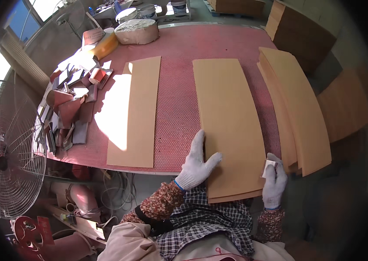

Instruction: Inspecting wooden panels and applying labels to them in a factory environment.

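Observation:
My left hand [197, 164], in a white knit glove, rests at the near left edge of the middle tan board [229, 113]. Its thumb lies on the board's face, spread away from the outstretched fingers. At the board's near right corner, my gloved right hand [274, 185] is closed on a small whitish folded piece [269, 165], whose exact kind I cannot make out. Another board edge shows under the middle board, and both overhang the table's near edge. On the left lies a single tan board [142, 113], partly in bright sunlight. Several more boards [301, 108] are stacked unevenly on the right.
The red, mesh-patterned table [177, 100] carries a heap of sandpaper scraps and blocks [73, 104] at left. A yellow tape roll [105, 45] and a pale oval block [137, 32] sit at the back. A wire fan [7, 150] stands left; brown stacks [299, 37] stand right.

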`<state>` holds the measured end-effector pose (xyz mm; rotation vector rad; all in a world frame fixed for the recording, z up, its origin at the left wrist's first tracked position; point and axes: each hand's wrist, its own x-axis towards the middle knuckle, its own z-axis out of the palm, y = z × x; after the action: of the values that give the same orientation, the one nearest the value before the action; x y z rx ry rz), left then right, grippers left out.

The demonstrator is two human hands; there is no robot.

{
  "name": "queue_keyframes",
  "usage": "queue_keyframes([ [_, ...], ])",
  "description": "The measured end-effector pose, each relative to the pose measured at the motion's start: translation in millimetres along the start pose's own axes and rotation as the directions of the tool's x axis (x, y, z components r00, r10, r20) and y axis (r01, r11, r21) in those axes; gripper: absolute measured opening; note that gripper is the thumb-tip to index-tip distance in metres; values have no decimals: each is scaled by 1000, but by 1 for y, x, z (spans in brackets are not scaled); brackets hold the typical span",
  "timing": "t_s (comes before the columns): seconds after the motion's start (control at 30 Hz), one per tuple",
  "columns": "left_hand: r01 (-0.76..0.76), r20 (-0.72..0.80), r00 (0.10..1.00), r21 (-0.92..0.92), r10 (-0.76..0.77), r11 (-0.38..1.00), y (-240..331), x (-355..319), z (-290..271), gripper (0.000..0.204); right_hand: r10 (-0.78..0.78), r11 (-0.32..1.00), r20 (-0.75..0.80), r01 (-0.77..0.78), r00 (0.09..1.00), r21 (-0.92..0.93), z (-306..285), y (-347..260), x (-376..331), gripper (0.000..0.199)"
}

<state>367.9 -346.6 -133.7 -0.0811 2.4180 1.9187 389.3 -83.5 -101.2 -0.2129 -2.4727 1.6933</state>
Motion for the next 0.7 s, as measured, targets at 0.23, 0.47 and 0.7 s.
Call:
queue_keyframes([
  [0.23,-29,-90,996,-154,15,988,-11,-27,39,93,124,901,196,-193,973,389,-37,46,15,47],
  [0.47,-62,-99,994,-99,52,993,-8,-49,57,93,24,920,253,-121,967,374,-26,52,11,55],
  [0.7,-75,-160,986,-153,51,985,-11,-58,67,96,-9,940,282,-88,959,328,-33,47,-13,53],
])
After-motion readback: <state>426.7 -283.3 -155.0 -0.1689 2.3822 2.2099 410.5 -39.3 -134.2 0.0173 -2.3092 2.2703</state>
